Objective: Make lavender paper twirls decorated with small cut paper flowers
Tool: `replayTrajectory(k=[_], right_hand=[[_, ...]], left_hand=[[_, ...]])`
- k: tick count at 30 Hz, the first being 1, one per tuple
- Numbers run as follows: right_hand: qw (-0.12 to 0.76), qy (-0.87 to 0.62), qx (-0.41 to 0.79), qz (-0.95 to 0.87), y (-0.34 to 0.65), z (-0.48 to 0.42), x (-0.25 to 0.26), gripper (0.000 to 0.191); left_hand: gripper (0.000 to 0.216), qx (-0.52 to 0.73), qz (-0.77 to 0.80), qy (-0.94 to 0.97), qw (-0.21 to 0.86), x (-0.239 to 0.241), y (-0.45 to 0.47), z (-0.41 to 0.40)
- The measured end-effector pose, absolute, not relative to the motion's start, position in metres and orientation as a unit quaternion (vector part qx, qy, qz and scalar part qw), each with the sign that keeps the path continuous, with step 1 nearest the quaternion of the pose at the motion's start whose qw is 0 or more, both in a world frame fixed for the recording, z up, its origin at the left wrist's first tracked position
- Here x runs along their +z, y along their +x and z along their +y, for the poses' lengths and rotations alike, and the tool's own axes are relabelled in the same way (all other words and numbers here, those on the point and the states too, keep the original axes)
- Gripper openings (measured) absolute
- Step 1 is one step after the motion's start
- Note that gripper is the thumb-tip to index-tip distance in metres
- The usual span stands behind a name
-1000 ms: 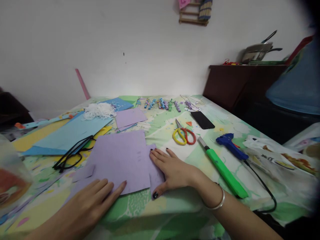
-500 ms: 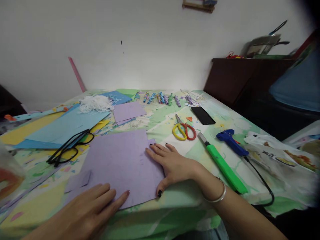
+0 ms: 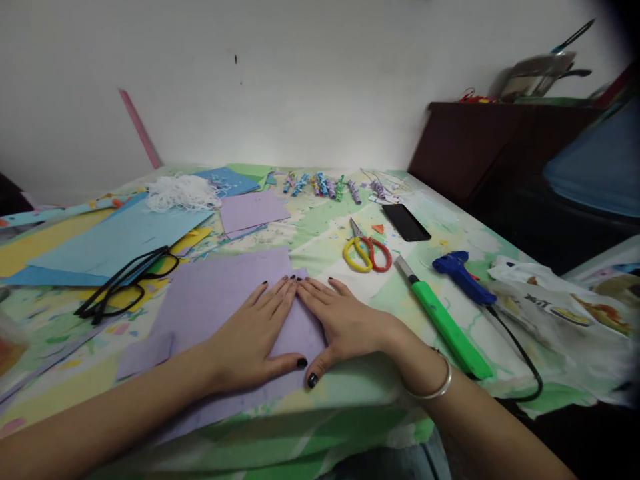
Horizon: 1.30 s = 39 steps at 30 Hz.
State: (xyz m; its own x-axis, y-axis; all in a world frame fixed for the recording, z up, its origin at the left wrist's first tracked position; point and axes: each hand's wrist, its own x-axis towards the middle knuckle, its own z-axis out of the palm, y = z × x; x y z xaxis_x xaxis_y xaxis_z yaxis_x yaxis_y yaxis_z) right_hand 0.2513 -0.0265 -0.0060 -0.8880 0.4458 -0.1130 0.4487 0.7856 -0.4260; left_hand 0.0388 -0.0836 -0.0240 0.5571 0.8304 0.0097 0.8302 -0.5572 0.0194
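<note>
A large lilac paper sheet (image 3: pixel 215 293) lies on the table near its front edge. My left hand (image 3: pixel 255 333) rests flat on the sheet, fingers stretched out and together. My right hand (image 3: pixel 345 327) lies flat beside it on the sheet's right edge, fingers spread, a silver bangle on the wrist. The fingertips of both hands almost meet at the sheet's far right corner. Neither hand holds anything.
Black glasses (image 3: pixel 125 280) lie left of the sheet on blue paper (image 3: pixel 115 240) and yellow paper. To the right are scissors (image 3: pixel 365 253), a green utility knife (image 3: pixel 445 327), a blue glue gun (image 3: pixel 463 277) with cord, a phone (image 3: pixel 406 222) and a plastic bag (image 3: pixel 560 307). Rolled paper pieces (image 3: pixel 325 187) line the back.
My left hand has moved from the sheet's near left corner up and right, and now lies flat beside my right hand. The right hand has stayed on the sheet's right edge.
</note>
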Motion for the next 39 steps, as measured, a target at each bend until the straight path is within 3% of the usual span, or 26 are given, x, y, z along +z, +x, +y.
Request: replayTrajectory(k=[12, 18, 30, 39], right_hand=[[0.022, 0.212, -0.224, 0.951, 0.258, -0.025, -0.004, 0.129], [0.026, 0.209, -0.215, 0.954, 0.257, -0.026, -0.002, 0.129], [0.033, 0.211, -0.213, 0.953, 0.258, -0.027, -0.001, 0.126], [0.034, 0.209, -0.219, 0.952, 0.259, -0.027, 0.0, 0.118]], left_hand=[[0.112, 0.068, 0.468, 0.879, -0.057, -0.035, 0.015, -0.097], [0.12, 0.049, 0.418, 0.906, -0.034, -0.02, 0.024, -0.118], [0.083, 0.02, 0.398, 0.916, 0.044, -0.019, 0.002, -0.123], [0.083, 0.037, 0.386, 0.92, 0.055, -0.018, -0.002, -0.123]])
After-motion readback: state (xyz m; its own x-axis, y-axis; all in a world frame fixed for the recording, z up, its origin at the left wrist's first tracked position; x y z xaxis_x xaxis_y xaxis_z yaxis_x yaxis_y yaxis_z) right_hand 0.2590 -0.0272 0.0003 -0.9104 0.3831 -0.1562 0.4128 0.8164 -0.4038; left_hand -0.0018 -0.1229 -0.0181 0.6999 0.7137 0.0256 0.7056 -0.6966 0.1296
